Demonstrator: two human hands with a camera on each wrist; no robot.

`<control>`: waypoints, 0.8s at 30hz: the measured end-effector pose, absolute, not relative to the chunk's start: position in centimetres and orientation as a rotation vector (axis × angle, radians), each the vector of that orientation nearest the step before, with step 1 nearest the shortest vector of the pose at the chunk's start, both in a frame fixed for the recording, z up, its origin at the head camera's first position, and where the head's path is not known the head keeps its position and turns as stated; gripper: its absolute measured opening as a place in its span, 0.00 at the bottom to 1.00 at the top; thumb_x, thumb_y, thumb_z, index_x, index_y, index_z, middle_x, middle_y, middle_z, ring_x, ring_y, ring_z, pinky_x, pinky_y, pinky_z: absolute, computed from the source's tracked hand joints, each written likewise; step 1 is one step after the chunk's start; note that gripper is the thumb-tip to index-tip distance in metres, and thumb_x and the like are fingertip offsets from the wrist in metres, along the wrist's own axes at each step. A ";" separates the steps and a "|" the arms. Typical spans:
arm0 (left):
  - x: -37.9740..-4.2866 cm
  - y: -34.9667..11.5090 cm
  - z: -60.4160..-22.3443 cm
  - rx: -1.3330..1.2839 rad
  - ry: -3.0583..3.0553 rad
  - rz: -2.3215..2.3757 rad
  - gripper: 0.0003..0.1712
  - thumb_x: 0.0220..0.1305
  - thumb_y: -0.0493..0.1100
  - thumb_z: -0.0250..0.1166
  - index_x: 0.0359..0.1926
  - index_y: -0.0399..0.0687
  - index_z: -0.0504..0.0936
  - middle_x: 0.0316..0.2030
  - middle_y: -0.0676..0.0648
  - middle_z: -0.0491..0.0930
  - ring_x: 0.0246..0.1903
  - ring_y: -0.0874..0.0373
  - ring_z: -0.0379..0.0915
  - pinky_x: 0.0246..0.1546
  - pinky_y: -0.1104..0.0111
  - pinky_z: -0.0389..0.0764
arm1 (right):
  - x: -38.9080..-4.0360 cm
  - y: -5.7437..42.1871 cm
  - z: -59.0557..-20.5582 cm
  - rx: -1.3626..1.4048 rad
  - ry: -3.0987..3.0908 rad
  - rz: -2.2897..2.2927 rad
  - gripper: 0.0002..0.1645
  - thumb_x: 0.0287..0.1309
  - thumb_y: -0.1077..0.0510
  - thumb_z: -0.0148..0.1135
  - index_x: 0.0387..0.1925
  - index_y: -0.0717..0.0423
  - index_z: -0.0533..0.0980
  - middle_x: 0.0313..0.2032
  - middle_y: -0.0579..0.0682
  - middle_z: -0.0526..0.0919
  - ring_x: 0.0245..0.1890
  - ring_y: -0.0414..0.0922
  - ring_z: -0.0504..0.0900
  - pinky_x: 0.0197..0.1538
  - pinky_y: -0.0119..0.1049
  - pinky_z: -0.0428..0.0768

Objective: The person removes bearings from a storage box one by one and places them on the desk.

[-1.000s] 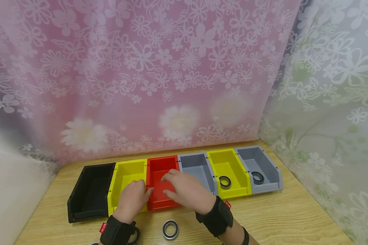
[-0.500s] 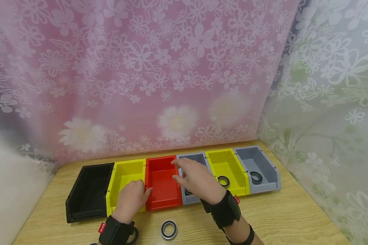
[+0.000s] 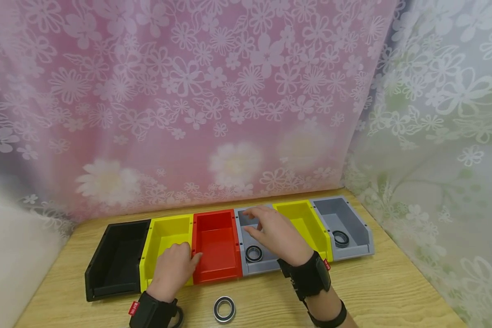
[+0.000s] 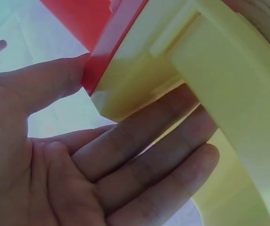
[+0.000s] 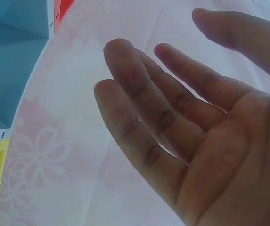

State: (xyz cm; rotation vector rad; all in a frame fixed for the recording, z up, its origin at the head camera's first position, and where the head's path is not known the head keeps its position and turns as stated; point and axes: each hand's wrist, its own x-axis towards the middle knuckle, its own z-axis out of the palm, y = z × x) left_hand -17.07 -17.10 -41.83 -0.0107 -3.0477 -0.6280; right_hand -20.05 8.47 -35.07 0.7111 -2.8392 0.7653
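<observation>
My left hand [image 3: 173, 269] grips the adjoining walls of the left yellow bin [image 3: 173, 224] and the red bin [image 3: 215, 248]. In the left wrist view its thumb touches the red rim [image 4: 91, 75], while the other fingers reach inside the yellow one. Over the middle grey bin [image 3: 241, 226] hovers my right hand [image 3: 279, 234], with loosely bent fingers and nothing in them. A ball bearing [image 3: 253, 253] with a dark seal lies at the front of that grey bin. The right wrist view shows the bare palm [image 5: 224, 160] and spread thumb.
A black bin [image 3: 119, 259] ends the row at left. To the right are another yellow bin [image 3: 301, 218], partly covered by my right hand, and a grey bin [image 3: 332, 212] holding a bearing [image 3: 341, 238]. Another bearing [image 3: 224, 310] lies on the wooden table; one more [image 3: 178, 318] is partly behind my left wrist.
My right hand has moved right from above the red bin to the middle grey bin, uncovering the bearing there and covering the one in the right yellow bin. My left hand has stayed put.
</observation>
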 end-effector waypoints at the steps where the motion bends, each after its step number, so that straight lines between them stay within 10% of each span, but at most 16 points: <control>1: -17.0 -17.0 -41.8 -0.013 -3.046 -0.608 0.18 0.66 0.46 0.73 0.27 0.38 0.78 0.15 0.48 0.66 0.15 0.54 0.64 0.21 0.66 0.64 | -20.0 8.5 -35.1 0.711 -2.839 0.763 0.22 0.65 0.51 0.71 0.59 0.50 0.80 0.48 0.46 0.85 0.31 0.37 0.75 0.33 0.30 0.77; 24: -16.5 -10.7 -40.0 -0.306 -2.778 -0.460 0.27 0.61 0.45 0.76 0.52 0.29 0.79 0.19 0.46 0.74 0.19 0.51 0.76 0.19 0.62 0.79 | -21.0 11.2 -34.7 0.544 -2.846 0.855 0.21 0.65 0.54 0.72 0.57 0.52 0.81 0.46 0.46 0.84 0.35 0.40 0.79 0.37 0.33 0.80</control>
